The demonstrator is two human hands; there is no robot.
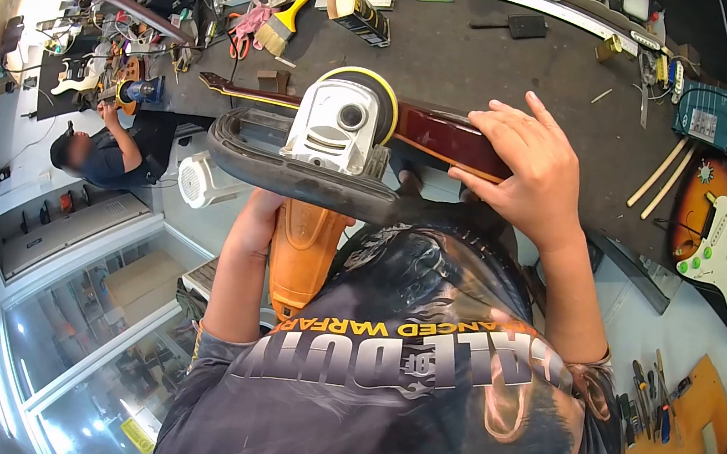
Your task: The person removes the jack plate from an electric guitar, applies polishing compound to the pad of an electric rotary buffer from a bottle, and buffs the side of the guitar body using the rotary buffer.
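My left hand (pixel 261 206) is closed on the orange body of a power polisher (pixel 304 247); most of its fingers are hidden behind the tool. The polisher has a silver gear head, a black loop handle and a round yellow-edged pad, which overlaps the guitar in this view. Whether the pad touches it I cannot tell. My right hand (pixel 532 167) grips the right end of a glossy dark red guitar (pixel 435 135), thumb on the near edge and fingers over the far side. The guitar lies edge-on, its neck and headstock stretching left behind the tool.
On the dark workbench (pixel 440 63) are a yellow-handled brush (pixel 282 25), a small box (pixel 359 17), a black pad (pixel 526 26) and piled tools at left. A sunburst guitar (pixel 720 237) stands at right near two wooden sticks (pixel 661 179). Another person (pixel 130 150) works at far left.
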